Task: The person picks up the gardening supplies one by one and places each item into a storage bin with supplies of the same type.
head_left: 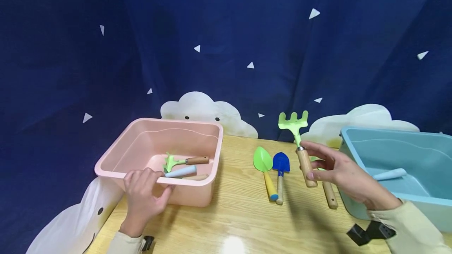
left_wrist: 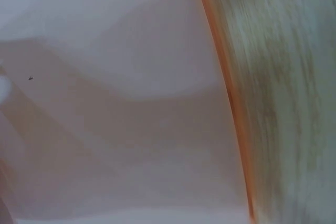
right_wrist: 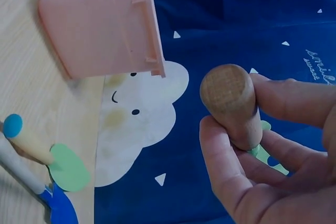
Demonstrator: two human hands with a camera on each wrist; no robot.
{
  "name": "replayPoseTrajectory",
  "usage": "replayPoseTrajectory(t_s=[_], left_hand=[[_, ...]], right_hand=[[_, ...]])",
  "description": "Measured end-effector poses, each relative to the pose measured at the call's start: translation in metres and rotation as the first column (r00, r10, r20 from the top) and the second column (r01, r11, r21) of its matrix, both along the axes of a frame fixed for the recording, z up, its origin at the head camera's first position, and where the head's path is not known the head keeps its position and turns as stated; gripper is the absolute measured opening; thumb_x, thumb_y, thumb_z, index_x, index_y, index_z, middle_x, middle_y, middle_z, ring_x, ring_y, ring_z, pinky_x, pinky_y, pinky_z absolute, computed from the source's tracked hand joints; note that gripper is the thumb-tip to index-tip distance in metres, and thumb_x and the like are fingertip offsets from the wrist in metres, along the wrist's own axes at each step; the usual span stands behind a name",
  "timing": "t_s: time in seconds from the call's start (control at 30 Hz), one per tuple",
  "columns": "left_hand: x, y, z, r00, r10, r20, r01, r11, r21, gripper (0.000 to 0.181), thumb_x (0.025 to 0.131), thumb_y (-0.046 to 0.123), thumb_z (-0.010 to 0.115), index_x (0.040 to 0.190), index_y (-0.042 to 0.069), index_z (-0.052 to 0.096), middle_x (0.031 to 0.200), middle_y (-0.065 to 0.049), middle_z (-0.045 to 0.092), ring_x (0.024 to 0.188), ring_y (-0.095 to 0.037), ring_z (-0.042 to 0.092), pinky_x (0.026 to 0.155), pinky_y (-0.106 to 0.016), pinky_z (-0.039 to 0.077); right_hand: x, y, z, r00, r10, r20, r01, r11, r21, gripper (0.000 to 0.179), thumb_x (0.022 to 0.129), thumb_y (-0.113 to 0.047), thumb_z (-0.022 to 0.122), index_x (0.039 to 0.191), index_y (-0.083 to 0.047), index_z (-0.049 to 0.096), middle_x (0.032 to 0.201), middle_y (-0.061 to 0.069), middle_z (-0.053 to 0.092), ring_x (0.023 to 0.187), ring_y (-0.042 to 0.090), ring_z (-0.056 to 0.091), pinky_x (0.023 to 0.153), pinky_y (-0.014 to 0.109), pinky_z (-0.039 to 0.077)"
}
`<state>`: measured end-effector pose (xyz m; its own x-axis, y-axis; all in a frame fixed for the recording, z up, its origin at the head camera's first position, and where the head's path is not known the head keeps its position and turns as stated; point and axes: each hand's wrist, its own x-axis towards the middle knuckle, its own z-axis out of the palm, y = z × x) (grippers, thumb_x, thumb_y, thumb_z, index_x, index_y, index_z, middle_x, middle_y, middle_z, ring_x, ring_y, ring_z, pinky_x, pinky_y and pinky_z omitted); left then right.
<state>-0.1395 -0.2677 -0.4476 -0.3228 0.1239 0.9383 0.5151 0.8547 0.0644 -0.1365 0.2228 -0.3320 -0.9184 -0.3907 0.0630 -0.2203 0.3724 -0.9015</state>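
"Beige sleeves [head_left: 411, 222] are seen nearest; what is held beyond them?"

"By the right hand [head_left: 344, 173], a green rake [head_left: 303, 159] is held up off the table [head_left: 247, 214], its wooden handle pinched between thumb and fingers. By the left hand [head_left: 144, 197], the near rim of the pink bin [head_left: 194, 196] is gripped, with fingers bent over it and the thumb outside."

"How far along is the work judged to be?"

"Partway, it would seem. Several pieces are already binned, while the raised rake is not yet set down. Between the bins, a yellow-handled trowel [head_left: 269, 181] and a blue shovel [head_left: 281, 163] are left side by side, and a wooden-handled tool [head_left: 329, 194] is partly hidden by the right hand. Those three and the raised rake are counted as left."

"And the containers?"

"In the pink bin, a brown-handled rake [head_left: 197, 160], a light-blue handle [head_left: 181, 171] and a pale wooden handle [head_left: 198, 177], half covered by the rim, are found. In the blue bin [head_left: 406, 148], one pale-blue handle [head_left: 390, 174] is shown; whether more is held there cannot be told, as its far side is cut off."

"What is placed farthest?"

"Behind everything, a navy curtain [head_left: 226, 22] is hung, dotted with white triangles."
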Motion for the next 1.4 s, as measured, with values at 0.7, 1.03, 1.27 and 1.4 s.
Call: replayPoseTrajectory(t_s=[0.7,1.03,1.27,1.4], left_hand=[[0.002,0.001,0.001,0.999,0.002,-0.032,-0.002,1.0,0.006,0.051,0.088,0.054,0.056,0.078,0.004,0.063,0.066,-0.005,0.054,0.067,-0.026,0.044,0.083,-0.049,0.028],[0.003,0.001,0.001,0.998,0.002,-0.057,-0.001,1.0,0.01,0.046,0.085,0.049,0.057,0.077,0.004,0.063,0.065,-0.005,0.053,0.066,-0.027,0.043,0.083,-0.047,0.028],[0.002,0.002,0.0,0.999,-0.004,-0.043,0.004,1.0,0.006,0.047,0.087,0.051,0.057,0.078,0.004,0.063,0.066,-0.004,0.053,0.066,-0.025,0.042,0.083,-0.047,0.028],[0.0,0.002,0.0,0.999,-0.007,-0.044,0.007,1.0,0.01,0.048,0.087,0.051,0.056,0.078,0.004,0.063,0.066,-0.005,0.054,0.066,-0.025,0.042,0.082,-0.047,0.028]], right_hand=[[-0.01,-0.032,0.038,1.0,0.021,-0.019,-0.019,0.994,0.107,0.073,0.086,-0.008,0.071,0.151,-0.02,0.038,0.145,0.012,0.049,0.108,0.008,0.06,0.083,0.026,0.054],[-0.024,-0.043,0.061,0.996,0.087,-0.007,-0.085,0.985,0.152,0.072,0.086,-0.009,0.072,0.149,-0.022,0.04,0.137,0.012,0.057,0.108,0.015,0.064,0.081,0.031,0.056],[-0.041,-0.06,0.059,0.979,0.183,0.087,-0.192,0.974,0.122,0.068,0.086,-0.006,0.072,0.146,-0.022,0.044,0.143,0.01,0.054,0.112,0.024,0.063,0.085,0.034,0.057],[-0.051,-0.069,0.054,0.959,0.259,0.114,-0.27,0.958,0.096,0.07,0.086,-0.001,0.07,0.148,-0.021,0.044,0.148,0.012,0.049,0.114,0.025,0.062,0.088,0.033,0.056]])
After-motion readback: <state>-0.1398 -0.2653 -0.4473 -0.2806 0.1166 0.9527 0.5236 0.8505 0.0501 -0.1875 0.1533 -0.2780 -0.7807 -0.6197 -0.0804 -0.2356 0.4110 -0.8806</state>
